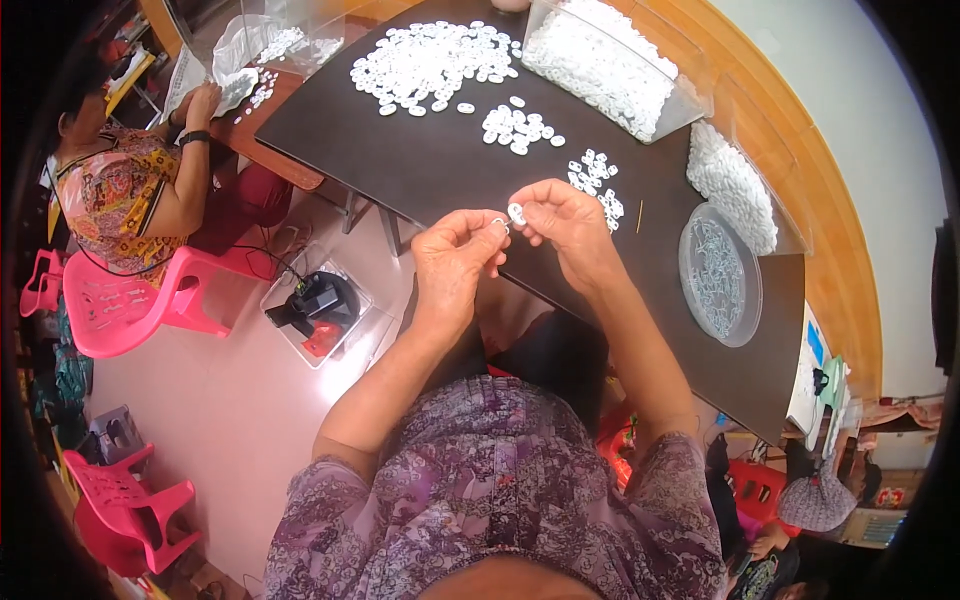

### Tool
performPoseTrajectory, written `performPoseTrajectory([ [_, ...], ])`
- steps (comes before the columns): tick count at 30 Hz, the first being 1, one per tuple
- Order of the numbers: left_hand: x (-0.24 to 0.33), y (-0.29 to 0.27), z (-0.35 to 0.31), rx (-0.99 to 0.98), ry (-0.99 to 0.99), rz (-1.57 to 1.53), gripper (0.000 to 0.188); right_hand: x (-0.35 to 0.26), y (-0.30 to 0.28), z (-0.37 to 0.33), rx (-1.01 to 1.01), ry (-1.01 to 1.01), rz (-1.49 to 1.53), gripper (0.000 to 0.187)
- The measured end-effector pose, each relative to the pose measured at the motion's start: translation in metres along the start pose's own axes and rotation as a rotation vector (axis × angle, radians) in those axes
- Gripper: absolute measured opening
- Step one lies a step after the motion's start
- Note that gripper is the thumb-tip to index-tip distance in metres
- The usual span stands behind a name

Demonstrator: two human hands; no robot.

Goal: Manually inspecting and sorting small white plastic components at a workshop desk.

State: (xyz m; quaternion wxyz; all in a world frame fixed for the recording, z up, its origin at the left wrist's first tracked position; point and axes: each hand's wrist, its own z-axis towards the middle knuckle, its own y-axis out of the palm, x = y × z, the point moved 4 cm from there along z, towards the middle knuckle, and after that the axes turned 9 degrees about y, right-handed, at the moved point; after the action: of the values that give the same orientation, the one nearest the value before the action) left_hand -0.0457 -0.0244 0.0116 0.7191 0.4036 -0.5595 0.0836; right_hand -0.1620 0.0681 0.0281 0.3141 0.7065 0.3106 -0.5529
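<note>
Over the near edge of the dark table (420, 170), my two hands meet fingertip to fingertip. My right hand (572, 235) pinches a small white oval plastic piece (516, 213) between thumb and forefinger. My left hand (452, 262) is closed around a tiny white piece (500, 224), mostly covered by its fingertips; its exact shape cannot be made out. Beyond them lie a large spread of white oval pieces (430, 65), a smaller cluster of ovals (518, 127) and a group of small white parts (594, 172).
A thin stick (640, 216) lies right of my hands, by a round clear tray (740, 330) of small metallic parts. Clear bin (690, 100) and bag (730, 185) hold white parts at the back. Another person (140, 190) works at left by a pink chair (110, 300).
</note>
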Motion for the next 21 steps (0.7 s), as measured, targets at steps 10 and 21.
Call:
performPoseTrajectory([
  [10, -0.006, -0.002, -0.001, 0.006, 0.045, 0.058, 0.012, -0.004, 0.004, -0.005, 0.081, -0.114, -0.144, 0.011],
  [21, -0.007, 0.002, -0.003, 0.027, 0.066, 0.066, 0.012, -0.009, 0.010, -0.016, 0.219, -0.243, -0.258, 0.010],
])
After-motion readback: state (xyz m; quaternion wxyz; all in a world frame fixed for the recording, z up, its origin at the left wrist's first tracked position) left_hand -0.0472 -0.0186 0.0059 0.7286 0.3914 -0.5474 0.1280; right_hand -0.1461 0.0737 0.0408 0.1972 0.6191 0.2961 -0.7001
